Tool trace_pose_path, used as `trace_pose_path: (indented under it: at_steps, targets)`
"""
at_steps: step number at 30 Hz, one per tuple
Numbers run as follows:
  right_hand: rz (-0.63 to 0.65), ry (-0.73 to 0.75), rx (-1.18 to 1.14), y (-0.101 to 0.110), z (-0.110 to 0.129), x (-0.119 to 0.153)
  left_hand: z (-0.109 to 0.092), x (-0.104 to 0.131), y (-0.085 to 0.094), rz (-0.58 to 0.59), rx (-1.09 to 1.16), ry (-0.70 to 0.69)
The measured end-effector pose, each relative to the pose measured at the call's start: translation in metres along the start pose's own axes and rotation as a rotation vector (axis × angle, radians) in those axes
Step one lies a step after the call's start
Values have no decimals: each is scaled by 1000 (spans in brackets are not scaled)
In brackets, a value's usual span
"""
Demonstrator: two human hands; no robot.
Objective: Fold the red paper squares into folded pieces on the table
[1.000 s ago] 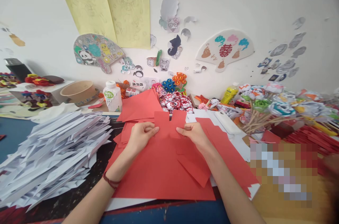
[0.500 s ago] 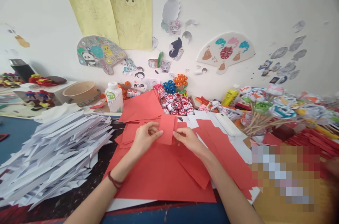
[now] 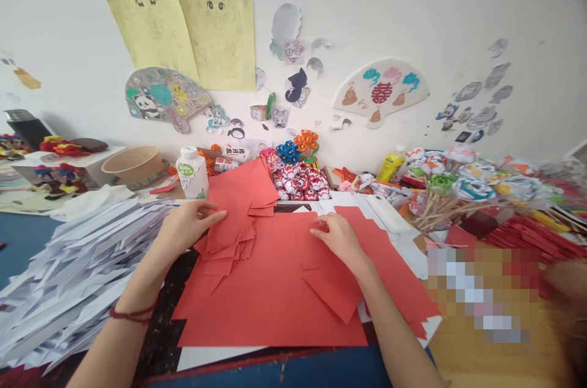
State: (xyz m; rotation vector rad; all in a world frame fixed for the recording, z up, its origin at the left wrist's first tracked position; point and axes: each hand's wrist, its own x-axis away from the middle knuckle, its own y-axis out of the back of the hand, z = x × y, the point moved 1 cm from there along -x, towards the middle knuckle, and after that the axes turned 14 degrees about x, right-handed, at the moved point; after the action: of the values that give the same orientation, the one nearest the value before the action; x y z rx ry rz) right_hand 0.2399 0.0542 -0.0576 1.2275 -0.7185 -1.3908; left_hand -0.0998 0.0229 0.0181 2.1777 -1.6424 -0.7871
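Observation:
My left hand (image 3: 190, 226) is over the left edge of a heap of small red paper pieces (image 3: 229, 250), its thumb and fingers apart, the thumb tip over the paper. My right hand (image 3: 337, 238) hovers over some red paper pieces (image 3: 332, 290) at the right, thumb and index finger apart with nothing visible between them. Its other fingers are partly hidden behind the hand. A large red paper sheet (image 3: 270, 314) lies flat under both heaps. Larger red paper (image 3: 252, 183) rests behind the left heap, and long red sheets (image 3: 394, 272) lie beyond my right wrist.
A tall heap of white paper strips (image 3: 92, 278) stands at the left. Along the wall are a white bottle (image 3: 192, 173), red-and-white folded paper balls (image 3: 302, 183), a yellow bottle (image 3: 391, 165) and paper flowers on sticks (image 3: 472, 183). A blurred patch covers part of the right side.
The small red paper piece held between both hands is no longer held there. My left hand has moved left to the heap; my right hand has moved slightly right. The view has shifted a little.

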Motion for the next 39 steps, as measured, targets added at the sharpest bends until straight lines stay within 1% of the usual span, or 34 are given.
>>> trace_pose_path:
  at_steps: [1,2,3,4,6,8,11,13,15,18,21,24,26,29,31,35,37,39]
  targets:
    - [12,21,-1,0,0,1,0,0,2,-50,-121,-16]
    - [23,40,-4,-1,0,1,-1,2,1,-67,-210,-37]
    - [35,54,-2,-1,1,1,-4,4,-5,-53,-255,-67]
    - [47,65,3,-1,1,1,-7,7,-14,-17,-253,-102]
    - [71,80,10,-2,1,0,-15,13,-42,95,-198,-171]
    - [86,87,1,-4,-1,-1,-22,18,-75,215,-155,-222]
    - [71,103,-14,-6,-5,-5,-28,24,-120,362,-67,-213]
    - [32,123,-7,-5,-6,-7,-29,27,-140,429,-8,-190]
    - [-2,151,-36,-3,-5,-9,-29,29,-150,425,8,-166]
    - [-16,143,-192,1,-3,-10,-27,32,-154,389,33,-167]
    - [-36,101,-345,4,0,-11,-21,34,-159,406,67,-158]
    - [-84,105,-455,7,3,-10,-16,33,-164,404,75,-133]
    - [-126,84,-494,11,4,-9,-16,32,-167,403,90,-142]
    - [-184,24,-573,14,5,-8,-21,32,-166,419,105,-182]
    - [-202,0,-690,15,7,-8,-26,32,-164,437,140,-195]
    - [-208,-62,-902,18,12,-7,-37,31,-152,505,352,-198]
    - [-156,-97,-990,21,15,-5,-41,28,-142,478,407,-212]
    - [-26,-109,-1093,23,18,-3,-44,24,-131,425,429,-212]
